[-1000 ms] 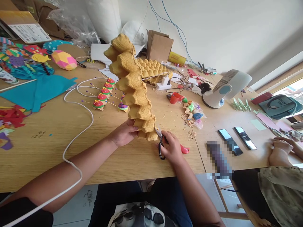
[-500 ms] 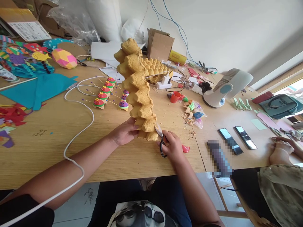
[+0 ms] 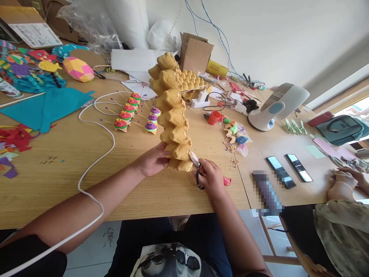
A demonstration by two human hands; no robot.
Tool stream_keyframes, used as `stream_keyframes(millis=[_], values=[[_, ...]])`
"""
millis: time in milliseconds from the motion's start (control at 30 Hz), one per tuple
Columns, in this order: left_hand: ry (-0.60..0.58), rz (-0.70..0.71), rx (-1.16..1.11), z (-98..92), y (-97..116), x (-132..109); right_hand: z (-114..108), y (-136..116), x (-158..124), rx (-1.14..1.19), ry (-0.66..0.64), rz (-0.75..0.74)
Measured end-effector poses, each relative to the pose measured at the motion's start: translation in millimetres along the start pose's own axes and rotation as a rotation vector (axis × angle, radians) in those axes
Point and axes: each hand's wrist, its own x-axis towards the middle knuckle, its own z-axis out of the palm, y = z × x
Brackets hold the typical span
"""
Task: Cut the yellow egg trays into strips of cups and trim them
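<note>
A yellow pulp egg tray (image 3: 175, 115) stands tilted up on edge over the table, its bumpy side facing left. My left hand (image 3: 154, 159) grips its lower left part, with some fingers hidden behind it. Scissors (image 3: 198, 175) with black handles are in my right hand (image 3: 211, 175), fingers through the loops. Their blades touch the tray's lower right edge; how much card lies between the blades I cannot make out. Left of the tray sit a row of red and green painted egg cups (image 3: 126, 113) with pins stuck in, and purple painted cups (image 3: 152, 121).
A white cable (image 3: 111, 148) crosses the table and passes over my left forearm. Another egg tray (image 3: 193, 79) and a power strip (image 3: 201, 100) lie behind. A red cup (image 3: 213, 118), a fan (image 3: 275, 109) and two phones (image 3: 281, 172) are rightward, near a co-worker's hands (image 3: 344, 181).
The top of the egg tray has swung right and a little down, uncovering more of the purple cups. Both hands stay nearly in place, the scissors still at the tray's edge.
</note>
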Motion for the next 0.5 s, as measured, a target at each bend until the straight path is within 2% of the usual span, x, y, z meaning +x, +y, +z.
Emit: stream_keyframes(millis=[500], values=[[0.016, -0.064, 0.011, -3.8, -0.5, -0.6, -4.0, -0.7, -0.8, 0.007, -0.016, 0.018]])
